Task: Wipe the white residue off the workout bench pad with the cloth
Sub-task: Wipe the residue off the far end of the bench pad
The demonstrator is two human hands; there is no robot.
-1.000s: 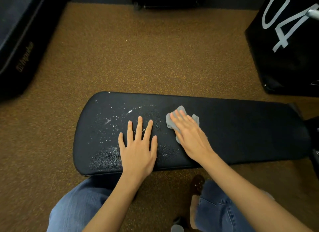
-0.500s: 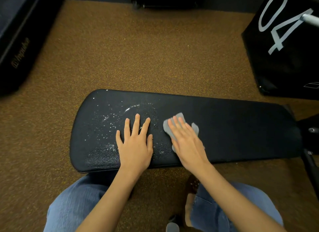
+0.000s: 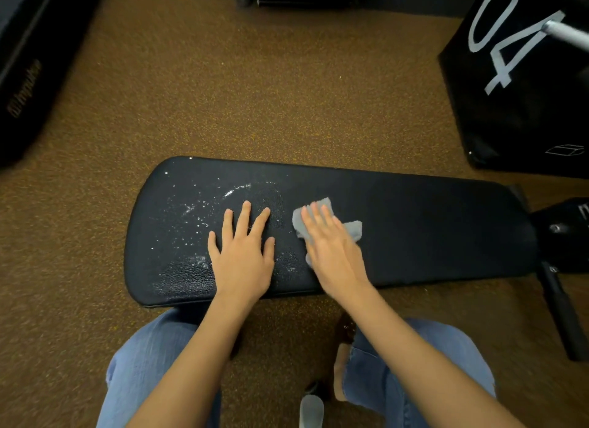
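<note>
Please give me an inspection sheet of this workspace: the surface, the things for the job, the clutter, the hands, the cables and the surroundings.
Surface: black bench pad, white residue speckled over its left part.
Job's things: grey cloth lying on the pad under the right hand.
Clutter: nothing seen on the pad.
Hands: left hand flat on the pad, fingers spread; right hand pressing the cloth with straight fingers.
Cables: nothing seen.
Surroundings: brown carpet; black box marked 04 at the far right.

bare bench pad rightward, left hand blocking leftward
</note>
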